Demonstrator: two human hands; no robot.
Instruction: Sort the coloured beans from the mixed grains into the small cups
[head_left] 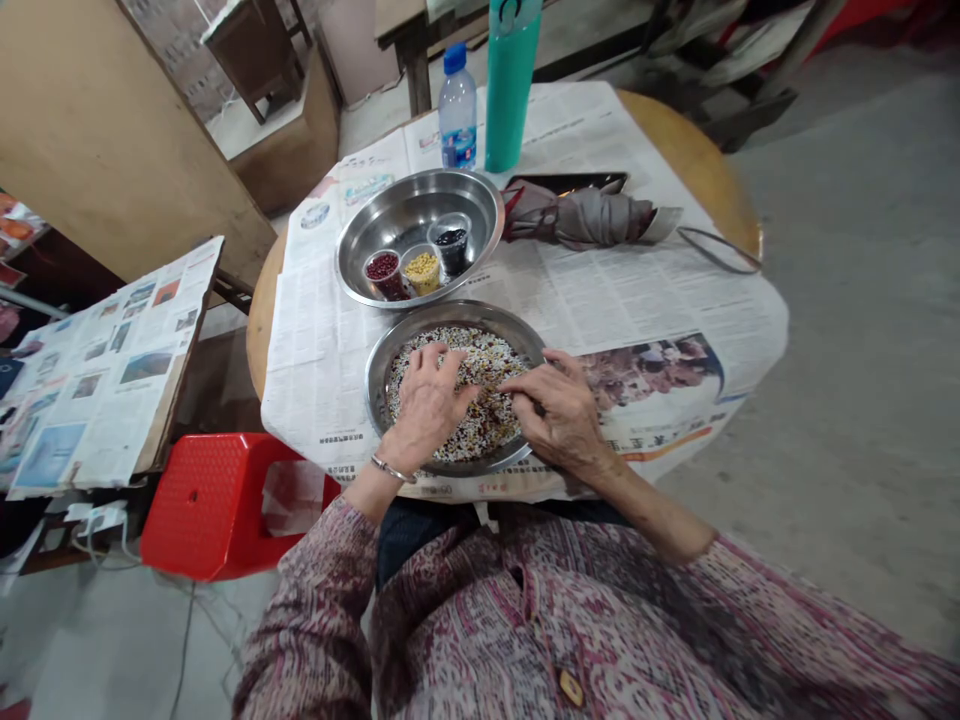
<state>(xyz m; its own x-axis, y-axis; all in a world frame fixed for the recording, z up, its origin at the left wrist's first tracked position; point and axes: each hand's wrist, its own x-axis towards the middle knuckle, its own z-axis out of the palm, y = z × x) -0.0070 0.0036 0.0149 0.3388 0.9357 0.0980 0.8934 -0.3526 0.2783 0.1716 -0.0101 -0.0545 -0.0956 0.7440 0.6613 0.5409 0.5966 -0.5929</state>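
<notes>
A steel basin (375, 385) in front of me holds a mix of grains and beans (457, 440), white, yellow and dark. My left hand (431, 405) rests over the left part of the mix, fingers spread and thumb apart. From the right, my right hand (559, 410) reaches over the rim. Its index finger stretches into the mix, with the thumb bent a little apart below it; nothing shows between them. Behind stands a wider steel basin (375, 225) with three clear cups: red beans (385, 272), yellow beans (421, 270) and black beans (452, 248).
Newspaper (307, 350) covers the round table. Toward the back stand a water bottle (458, 110) and a green bottle (512, 90). A folded grey umbrella (585, 215) lies by a dark tray (570, 183). A red stool (199, 505) is at left.
</notes>
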